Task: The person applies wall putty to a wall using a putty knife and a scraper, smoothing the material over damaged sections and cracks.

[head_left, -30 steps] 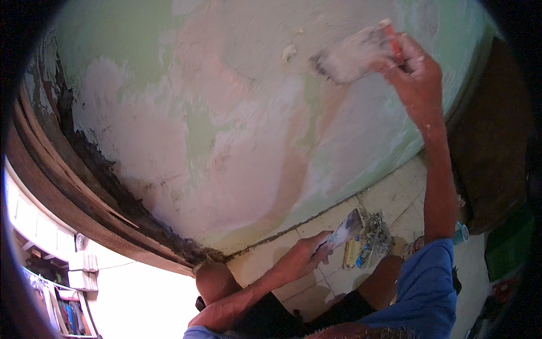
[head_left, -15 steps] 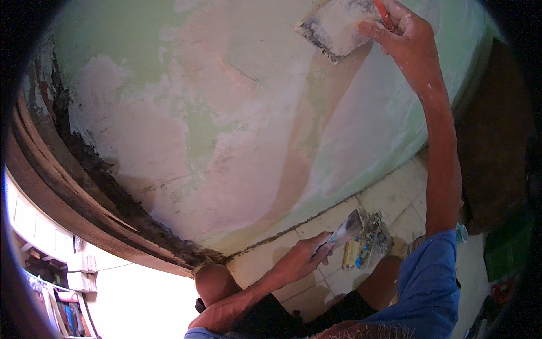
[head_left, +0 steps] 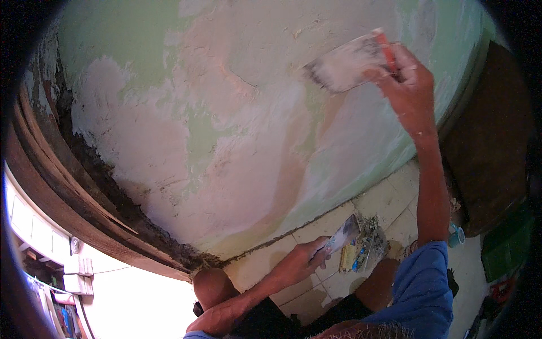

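My right hand (head_left: 409, 85) grips a wide putty knife (head_left: 344, 65) by its red handle, the pale, smeared blade against or close to the patched green and pinkish-white wall (head_left: 197, 135) at upper right. Low in the middle, my left hand (head_left: 310, 254) is closed on a smaller scraper (head_left: 345, 231), its blade angled up and right over the tiled floor (head_left: 282, 254). Beside it on the tiles lie a small yellow item (head_left: 348, 259) and a pile of grey debris (head_left: 372, 237).
A damaged dark wooden frame (head_left: 84, 186) curves along the left, beside a bright opening and shelving. At right are a dark brown panel (head_left: 488, 135), a green object (head_left: 502, 246) and a light blue cup (head_left: 457, 234) on the floor. My knees are bent near the wall's foot.
My right hand and putty knife moved up the wall, then came back down, now slightly below and left of where they began. My left hand with the scraper has barely moved.
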### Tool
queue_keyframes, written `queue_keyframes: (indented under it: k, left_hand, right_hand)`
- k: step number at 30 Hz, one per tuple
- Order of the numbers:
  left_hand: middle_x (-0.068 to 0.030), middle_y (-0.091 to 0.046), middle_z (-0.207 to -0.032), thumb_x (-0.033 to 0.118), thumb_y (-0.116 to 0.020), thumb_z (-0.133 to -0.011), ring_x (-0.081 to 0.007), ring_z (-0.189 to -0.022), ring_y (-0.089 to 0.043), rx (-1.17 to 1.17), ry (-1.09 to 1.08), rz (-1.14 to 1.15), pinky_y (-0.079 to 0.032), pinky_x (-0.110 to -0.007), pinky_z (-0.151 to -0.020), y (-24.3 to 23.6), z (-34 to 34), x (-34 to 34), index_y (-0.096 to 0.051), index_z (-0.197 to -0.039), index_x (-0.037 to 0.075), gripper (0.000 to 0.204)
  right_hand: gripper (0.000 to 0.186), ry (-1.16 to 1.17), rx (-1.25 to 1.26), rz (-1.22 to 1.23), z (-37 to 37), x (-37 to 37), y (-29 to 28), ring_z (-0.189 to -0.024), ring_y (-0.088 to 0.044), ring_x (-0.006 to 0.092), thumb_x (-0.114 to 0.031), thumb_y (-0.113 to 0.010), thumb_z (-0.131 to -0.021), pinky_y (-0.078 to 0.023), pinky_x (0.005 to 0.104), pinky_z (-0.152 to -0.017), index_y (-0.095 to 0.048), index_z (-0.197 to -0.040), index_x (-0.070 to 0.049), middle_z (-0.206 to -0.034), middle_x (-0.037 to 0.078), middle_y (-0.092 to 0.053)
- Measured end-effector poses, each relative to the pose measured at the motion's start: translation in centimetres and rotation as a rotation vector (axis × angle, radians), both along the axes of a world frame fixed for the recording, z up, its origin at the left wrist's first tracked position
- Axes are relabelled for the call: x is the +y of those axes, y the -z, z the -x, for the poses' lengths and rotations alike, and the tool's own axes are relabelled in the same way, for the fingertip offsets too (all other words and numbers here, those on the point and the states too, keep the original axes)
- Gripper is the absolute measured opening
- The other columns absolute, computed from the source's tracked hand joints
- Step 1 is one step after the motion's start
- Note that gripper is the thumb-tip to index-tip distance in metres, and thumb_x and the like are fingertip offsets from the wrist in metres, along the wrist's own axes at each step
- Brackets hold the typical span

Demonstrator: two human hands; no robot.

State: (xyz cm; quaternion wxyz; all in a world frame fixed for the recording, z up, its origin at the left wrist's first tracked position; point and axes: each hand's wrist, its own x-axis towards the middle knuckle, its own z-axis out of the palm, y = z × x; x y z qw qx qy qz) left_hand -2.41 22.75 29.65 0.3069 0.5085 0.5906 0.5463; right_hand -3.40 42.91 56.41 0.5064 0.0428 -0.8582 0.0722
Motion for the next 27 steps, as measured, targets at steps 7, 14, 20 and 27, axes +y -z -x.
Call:
queue_keyframes:
  k: [7,14,20,27]
  left_hand:
    - [-0.0143,-0.061,-0.085,0.016,-0.045,-0.099,-0.0214,-0.072,-0.061,-0.036,-0.004,0.026,-0.05,-0.036,-0.069,0.0,0.0,-0.1,-0.048,-0.121,0.002,0.026]
    - [-0.0145,-0.057,-0.078,0.012,-0.044,-0.099,-0.0206,-0.07,-0.061,0.007,-0.031,-0.001,-0.048,-0.036,-0.068,-0.4,-0.1,0.0,-0.049,-0.111,-0.001,0.018]
    - [-0.0169,-0.063,-0.089,0.022,-0.045,-0.1,-0.0247,-0.075,-0.062,0.002,-0.021,0.058,-0.049,-0.038,-0.072,-0.1,0.0,-0.1,-0.05,-0.122,0.002,0.03]
    - [-0.0133,-0.058,-0.079,0.012,-0.044,-0.099,-0.0197,-0.071,-0.062,-0.004,-0.015,-0.018,-0.049,-0.034,-0.067,-0.3,-0.1,0.1,-0.048,-0.116,-0.001,0.022]
  right_hand:
    - [0.023,-0.125,0.036,-0.008,1.4,-1.5,-1.8,-0.06,-0.044,0.0038,-0.021,-0.071,-0.085,-0.037,0.0198,-0.054,-0.063,-0.096,-0.003,-0.072,-0.004,-0.053]
    - [0.027,-0.273,0.065,0.217,0.7,0.5,-4.9,-0.06,-0.045,0.0034,-0.021,-0.071,-0.085,-0.037,0.0197,-0.053,-0.063,-0.103,-0.003,-0.074,-0.003,-0.055]
    - [0.031,-0.297,0.094,0.404,-1.1,3.1,-3.3,-0.06,-0.045,0.0031,-0.021,-0.071,-0.085,-0.037,0.0197,-0.052,-0.063,-0.11,-0.003,-0.077,-0.003,-0.057]
    - [0.036,-0.216,-0.003,0.118,1.4,-0.7,0.5,-0.06,-0.05,0.0096,-0.03,-0.074,-0.08,-0.043,0.0261,-0.056,-0.062,-0.098,-0.001,-0.068,0.003,-0.055]
